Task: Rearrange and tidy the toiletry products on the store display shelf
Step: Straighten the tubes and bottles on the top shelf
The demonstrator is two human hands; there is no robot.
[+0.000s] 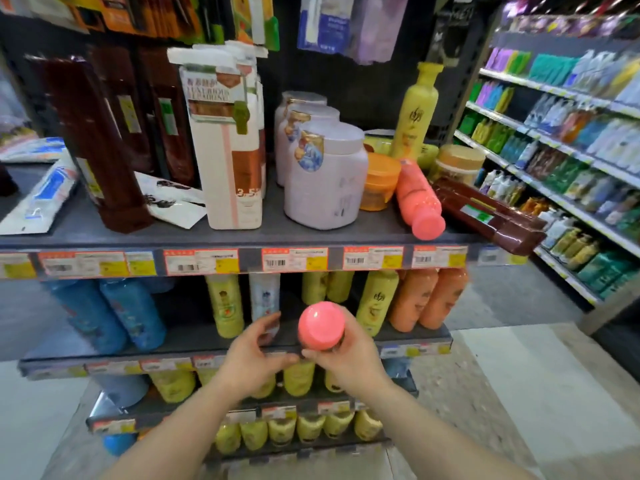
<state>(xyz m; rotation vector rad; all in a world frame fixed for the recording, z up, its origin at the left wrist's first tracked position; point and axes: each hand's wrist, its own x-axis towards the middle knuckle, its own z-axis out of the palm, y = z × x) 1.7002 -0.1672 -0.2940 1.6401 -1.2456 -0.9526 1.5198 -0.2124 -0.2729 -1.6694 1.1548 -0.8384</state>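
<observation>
Head view, facing a dark display shelf (242, 237) stocked with toiletries.

Right hand (343, 355) grips a pink bottle (321, 325), fingers and thumb curled round its body; the bottle's round end points at the camera. It is held in front of the second tier, level with that tier's front edge.

Left hand (254, 355) sits just beside the bottle, fingers loosely bent, thumb stretched toward the right hand. Whether it touches the bottle: cannot tell. It holds nothing visibly.

Top tier: a second pink bottle (419, 199) lies on its side at the front right, cap over the edge, leaning against an orange jar (379, 181). A brown box (491, 216) lies flat to its right, overhanging the shelf end. Three lilac tubs (325, 174) stand in a row front to back at the centre. A tall yellow bottle (417, 109) stands upright behind them. A white and pink carton (228, 143) stands left of the tubs; dark brown bottles (100, 140) lean further left. Flat white packets (38, 199) lie at the far left.

Second tier: blue bottles (114, 313) left, yellow bottles (225, 303) centre, orange bottles (427, 299) right.

Price tags (294, 259) line the top tier's front edge.
</observation>
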